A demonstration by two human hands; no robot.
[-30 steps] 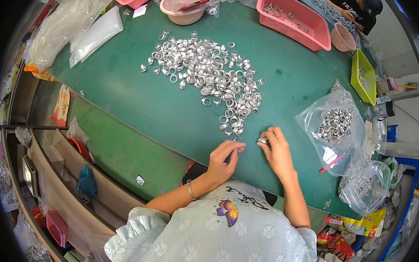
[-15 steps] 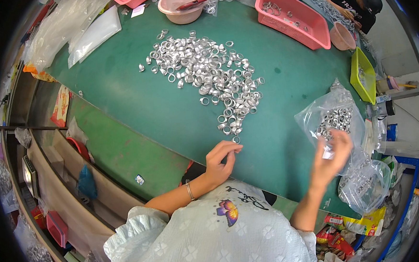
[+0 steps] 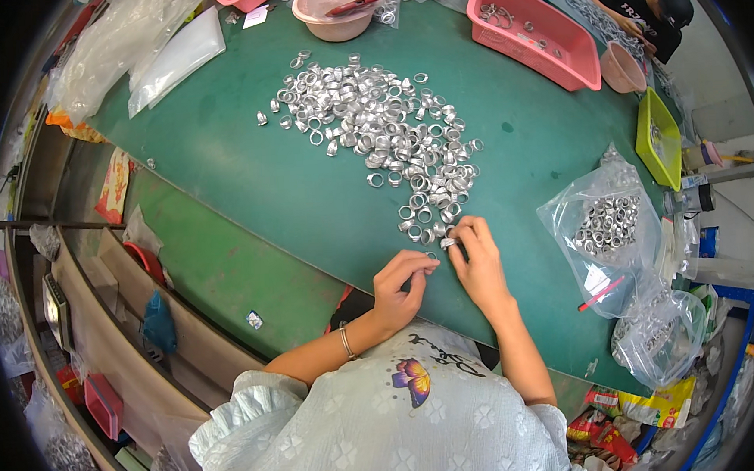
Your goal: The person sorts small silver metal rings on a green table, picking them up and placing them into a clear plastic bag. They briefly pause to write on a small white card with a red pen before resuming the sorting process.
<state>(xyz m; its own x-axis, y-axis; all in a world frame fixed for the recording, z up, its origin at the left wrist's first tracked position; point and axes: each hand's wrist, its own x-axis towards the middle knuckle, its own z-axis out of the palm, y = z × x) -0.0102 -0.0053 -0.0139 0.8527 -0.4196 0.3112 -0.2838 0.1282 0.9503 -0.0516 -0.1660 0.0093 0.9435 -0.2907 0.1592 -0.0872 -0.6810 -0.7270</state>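
A heap of silver metal rings spreads over the middle of the green tabletop and narrows toward me. At its near end, my left hand is closed, fingertips pinched at one silver ring. Close beside it on the right, my right hand has thumb and fingers on another ring at the heap's edge. Further right lies a clear plastic bag with many small rings inside. A red stick-like thing rests on the bag's near part.
Behind the heap stand a pale pink bowl with a red-handled tool across it and a pink basket. A yellow-green basket sits at the right edge. Plastic bags lie at far left. A person works at far right.
My right hand has moved left from the bag of rings to the near end of the heap. The red stick now shows on the bag. My left hand has stayed put.
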